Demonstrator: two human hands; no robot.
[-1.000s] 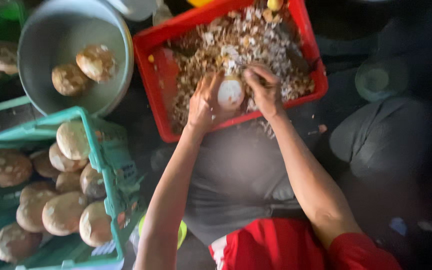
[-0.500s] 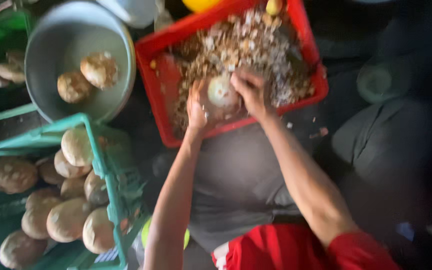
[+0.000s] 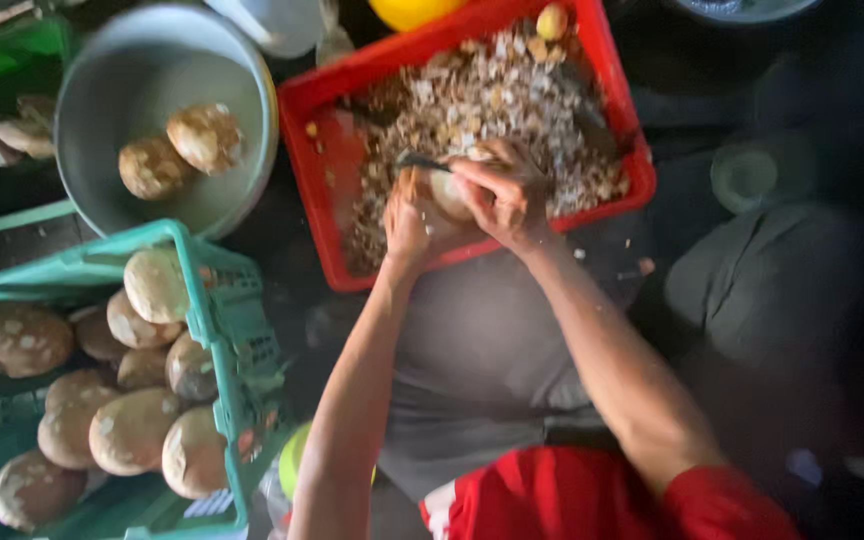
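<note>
While peelings fill the red crate (image 3: 337,160) — coconuts (image 3: 132,430) crowd the green crate (image 3: 207,290).

Both arms are bare from hand to upper arm — the left hand (image 3: 414,215) and right hand (image 3: 502,190) wear no gloves, rings or watch. A red garment (image 3: 592,500) with short sleeves and 1 small white patch covers the shoulders — grey cloth (image 3: 482,350) spans the lap.

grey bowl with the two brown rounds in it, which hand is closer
Left. The left hand sits over the red crate, on the side toward the grey bowl. The right hand is farther off, beyond the pale round piece both hands grip.
</note>
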